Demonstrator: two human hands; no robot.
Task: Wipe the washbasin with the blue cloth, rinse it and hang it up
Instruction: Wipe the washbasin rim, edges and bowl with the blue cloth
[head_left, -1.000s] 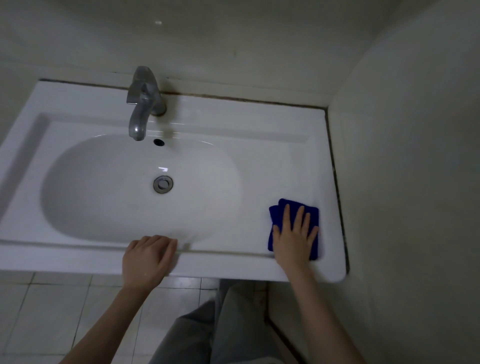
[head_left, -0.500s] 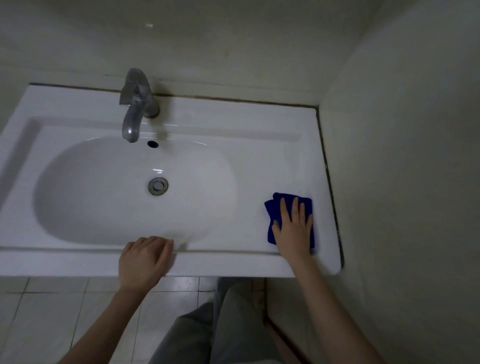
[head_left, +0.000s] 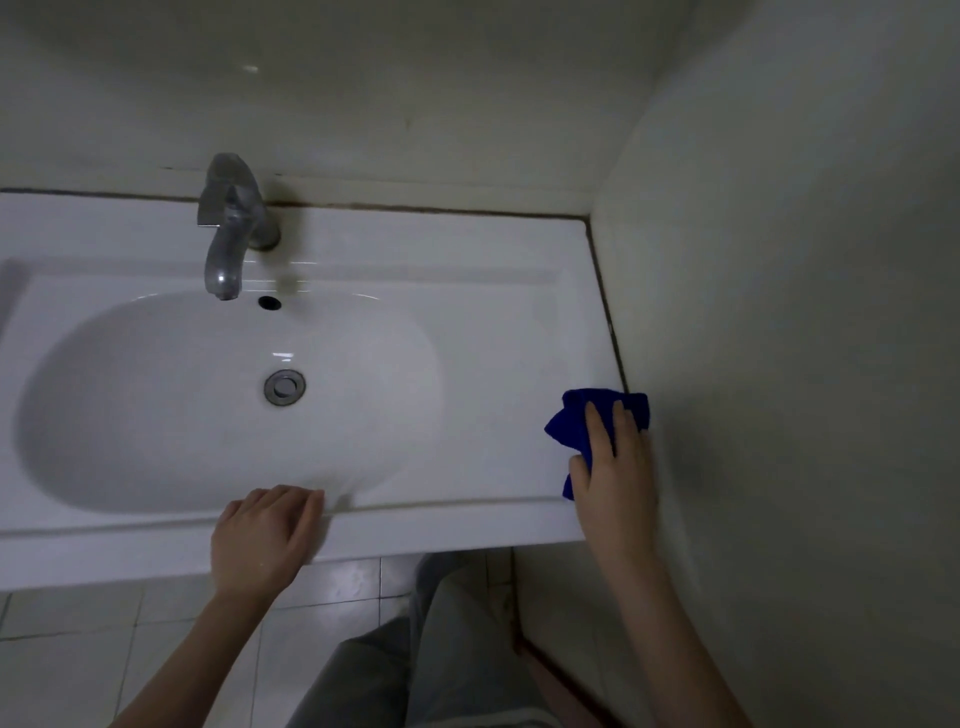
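Left hand (head_left: 265, 535) at 6 o'clock, fingers curled over the front rim of the washbasin (head_left: 441, 525), gripping the ledge, palm down, holding nothing else. Forearm runs down to the bottom edge at 7 o'clock. Grey trousers (head_left: 415, 649) between the two arms at 6 o'clock, white floor tiles (head_left: 78, 649) below the basin front at 7–8 o'clock.

Right hand (head_left: 615, 478) at 4 o'clock, flat and spread, pressing down on the blue cloth (head_left: 569, 428), not closed around it. Cloth lies crumpled on the right-hand deck of the basin, near the front right corner, its far edge touching or lapping against the side wall (head_left: 779, 312) at 3 o'clock; can't tell whether it climbs the wall. Part of cloth hidden under the palm and fingers.

Oval bowl fills the centre to 9 o'clock, metal drain (head_left: 284, 386) at its middle, dark overflow hole (head_left: 269, 302) just beyond at 11 o'clock. Chrome faucet (head_left: 231, 228) stands on the back deck at 11 o'clock, spout hanging over the bowl's far edge, no water seen. Dark grimy seam (head_left: 415, 208) runs along the back wall and down the right wall joint.
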